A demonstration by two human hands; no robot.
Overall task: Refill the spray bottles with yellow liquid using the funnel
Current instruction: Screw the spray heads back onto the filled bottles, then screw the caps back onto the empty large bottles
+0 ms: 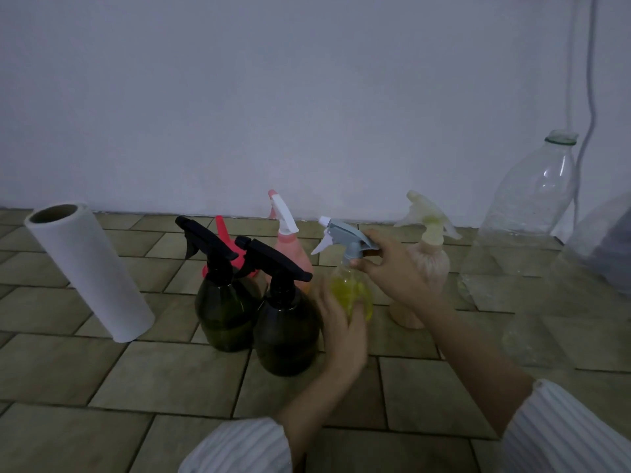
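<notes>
Seen from the head camera, low over a tiled floor against a pale wall.

Left hand wrapped round the belly of the clear bottle, grip closed on it, yellow liquid showing inside. Right hand up at the neck, fingers pinched on the collar under the grey-and-white sprayer, grip closed there too. Bottle upright, standing or held just above the floor; could not tell which.

Just left of it, touching or nearly so, stood two dark bottles with black triggers: the near one beside the left hand, the far one behind and to the left. Behind those, a red funnel, mostly hidden. Pink bottle with a white trigger farther back, near the wall. Right of the hands, a pale frosted bottle, partly covered by the right forearm.

Paper roll upright well to the left. Big clear jug, uncapped, at the far right, with a second clear container nearer the camera, blurred. Striped sleeves at the bottom edge.
</notes>
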